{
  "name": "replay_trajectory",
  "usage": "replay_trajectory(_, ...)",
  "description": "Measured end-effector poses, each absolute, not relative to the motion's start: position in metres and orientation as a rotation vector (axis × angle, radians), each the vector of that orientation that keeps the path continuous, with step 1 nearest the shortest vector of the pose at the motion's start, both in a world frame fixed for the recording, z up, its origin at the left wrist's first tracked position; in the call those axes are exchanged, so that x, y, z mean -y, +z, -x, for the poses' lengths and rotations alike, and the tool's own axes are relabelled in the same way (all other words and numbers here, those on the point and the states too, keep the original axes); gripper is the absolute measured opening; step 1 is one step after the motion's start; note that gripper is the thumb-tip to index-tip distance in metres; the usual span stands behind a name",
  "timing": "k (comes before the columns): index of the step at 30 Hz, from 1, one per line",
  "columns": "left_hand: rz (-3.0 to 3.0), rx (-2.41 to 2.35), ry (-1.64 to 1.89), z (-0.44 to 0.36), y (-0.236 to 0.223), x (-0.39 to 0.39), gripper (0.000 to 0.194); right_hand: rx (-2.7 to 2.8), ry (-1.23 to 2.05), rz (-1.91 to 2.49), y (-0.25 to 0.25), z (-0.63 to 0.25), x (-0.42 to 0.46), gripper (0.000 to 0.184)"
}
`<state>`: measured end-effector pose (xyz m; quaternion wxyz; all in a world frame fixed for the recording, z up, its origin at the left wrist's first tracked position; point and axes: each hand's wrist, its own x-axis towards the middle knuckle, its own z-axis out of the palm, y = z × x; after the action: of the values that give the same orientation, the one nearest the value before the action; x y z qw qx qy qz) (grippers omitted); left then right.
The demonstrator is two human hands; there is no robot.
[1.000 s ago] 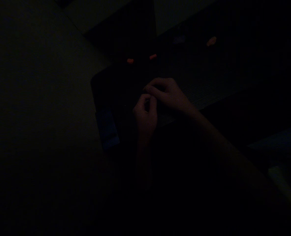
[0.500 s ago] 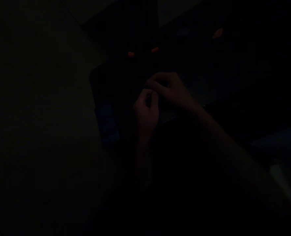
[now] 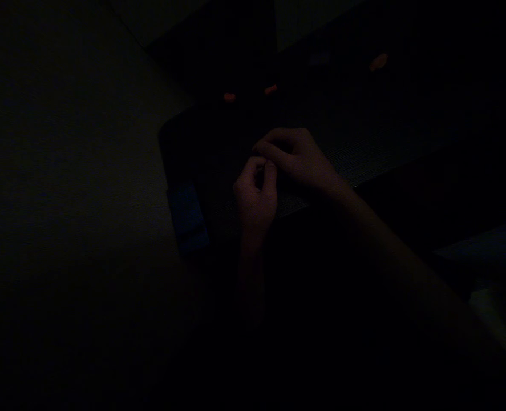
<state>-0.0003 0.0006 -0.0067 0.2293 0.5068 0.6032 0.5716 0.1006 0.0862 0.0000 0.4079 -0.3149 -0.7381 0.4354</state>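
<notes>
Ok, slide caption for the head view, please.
Near darkness: left hand and right hand close together over a dark table, blue object at its left edge, orange pieces beyond.

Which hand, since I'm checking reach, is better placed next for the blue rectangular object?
Probably the left hand: it is nearer the blue rectangular object, while the right hand is farther away. The hands are close together; whether they hold anything is unclear.

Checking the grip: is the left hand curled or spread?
Curled: the left hand bends its fingers toward its thumb. Cannot tell if it holds anything.
</notes>
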Motion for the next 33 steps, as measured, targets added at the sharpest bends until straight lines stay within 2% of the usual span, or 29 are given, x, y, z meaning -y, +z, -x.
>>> replay_trajectory(10,-1.398,-1.672,1.556,-0.0002,-0.0065,-0.0006,0.015,1.837,1.097,0.787,0.0005,-0.1002,-0.0859,0.014)
replay_trajectory(33,-1.396,-1.674,1.551,0.0004,-0.0071,-0.0003,0.014,1.835,1.11,0.803,0.0007,-0.0997,-0.0858,0.018)
